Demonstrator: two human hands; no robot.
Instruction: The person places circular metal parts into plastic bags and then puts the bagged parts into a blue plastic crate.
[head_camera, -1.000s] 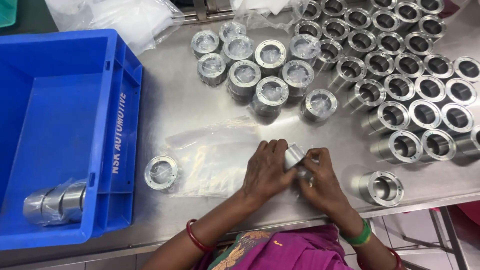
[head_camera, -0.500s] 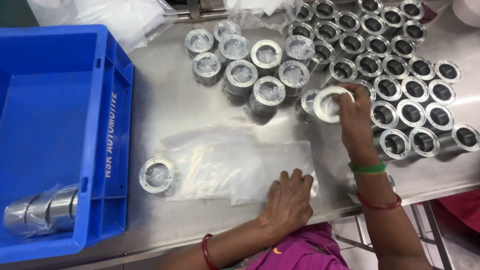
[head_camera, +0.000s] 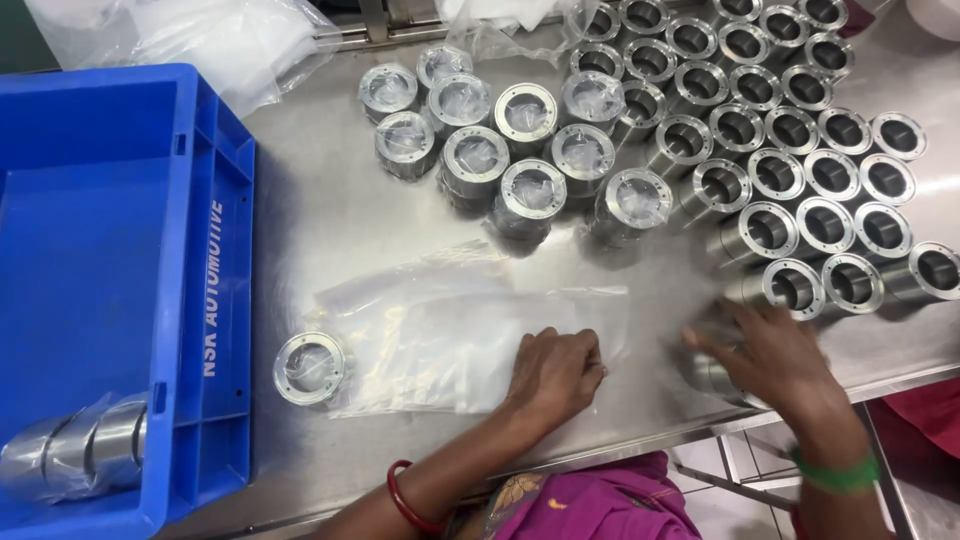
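My left hand (head_camera: 555, 375) rests with curled fingers on a pile of clear plastic bags (head_camera: 440, 335) lying flat on the steel table (head_camera: 320, 220). My right hand (head_camera: 775, 355) is blurred and closes over a bare metal sleeve (head_camera: 712, 372) lying near the table's front edge. A bagged metal sleeve (head_camera: 310, 367) stands at the left end of the bags. Behind them stands a cluster of several bagged sleeves (head_camera: 532, 195). To the right are rows of bare metal sleeves (head_camera: 800, 190).
A blue plastic crate (head_camera: 110, 290) fills the left side, with bagged sleeves (head_camera: 75, 455) in its near corner. Crumpled clear plastic (head_camera: 190, 40) lies at the back left. The table's front edge runs just past my hands.
My right hand came back from the bagged cluster at the rear, where it left a bagged sleeve, down to a bare sleeve near the front edge. My left hand stayed on the bags.
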